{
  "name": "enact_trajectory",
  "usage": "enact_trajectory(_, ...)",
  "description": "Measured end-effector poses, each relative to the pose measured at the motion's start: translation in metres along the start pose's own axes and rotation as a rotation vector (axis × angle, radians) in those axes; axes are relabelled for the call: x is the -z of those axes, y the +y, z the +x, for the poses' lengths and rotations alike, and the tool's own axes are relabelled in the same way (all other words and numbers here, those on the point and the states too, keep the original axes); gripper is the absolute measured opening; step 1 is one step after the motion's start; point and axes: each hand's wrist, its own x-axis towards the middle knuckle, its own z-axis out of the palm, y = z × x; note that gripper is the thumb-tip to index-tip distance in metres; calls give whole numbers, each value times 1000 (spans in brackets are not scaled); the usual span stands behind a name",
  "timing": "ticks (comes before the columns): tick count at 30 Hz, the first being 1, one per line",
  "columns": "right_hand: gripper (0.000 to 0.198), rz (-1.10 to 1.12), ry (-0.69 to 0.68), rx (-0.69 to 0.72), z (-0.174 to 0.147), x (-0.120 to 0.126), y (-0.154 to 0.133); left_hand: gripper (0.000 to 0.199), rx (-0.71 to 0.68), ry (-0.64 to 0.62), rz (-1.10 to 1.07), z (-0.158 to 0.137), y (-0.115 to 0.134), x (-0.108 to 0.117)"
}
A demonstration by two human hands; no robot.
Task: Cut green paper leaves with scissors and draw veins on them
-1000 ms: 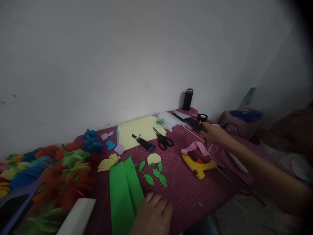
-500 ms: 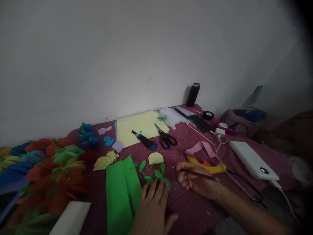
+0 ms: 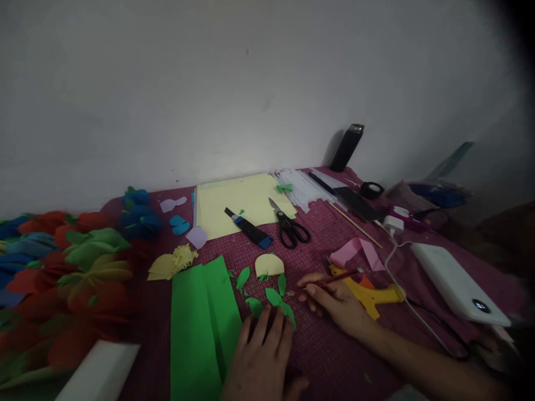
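My left hand (image 3: 261, 356) lies palm down, fingers stretched out, with its fingertips on small green leaf cut-outs (image 3: 273, 297). To the right, my right hand (image 3: 336, 303) pinches a thin reddish-brown pencil (image 3: 349, 274), its tip pointing left toward the leaves. Another green leaf (image 3: 243, 278) and a cream half-round piece (image 3: 270, 265) rest just beyond my fingertips. Green sheets (image 3: 193, 334) extend beside and partly under my left hand. Behind my right hand sits a yellow glue gun (image 3: 374, 295), partly hidden by the hand.
Scissors (image 3: 288, 228) and a blue-black cutter (image 3: 248, 228) lie on pale yellow sheets (image 3: 221, 195). Colourful flowers (image 3: 96, 250) crowd the left. A pink ribbon (image 3: 355, 250), a white power bank (image 3: 455, 284) with cables, and a black bottle (image 3: 348, 147) stand or lie rightward.
My right hand has turned the pencil, so its back end now tilts up and away. My left hand stays on the leaves. The view has shifted slightly.
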Motion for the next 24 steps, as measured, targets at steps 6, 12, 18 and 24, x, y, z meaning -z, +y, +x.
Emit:
enact_trajectory(6,30,-49,14,58,-2,-1,2,65,-22,-18,13,2,0,6)
enact_trajectory(12,32,-143,-13,125,-3,-3,-2,65,-14,-43,5,2,2,12)
enact_trajectory(18,33,-150,6,134,-10,3,-3,62,-2,-43,5,-1,3,12)
enact_trajectory(24,28,-343,-88,606,-30,10,-15,61,-27,-73,38,-2,3,16)
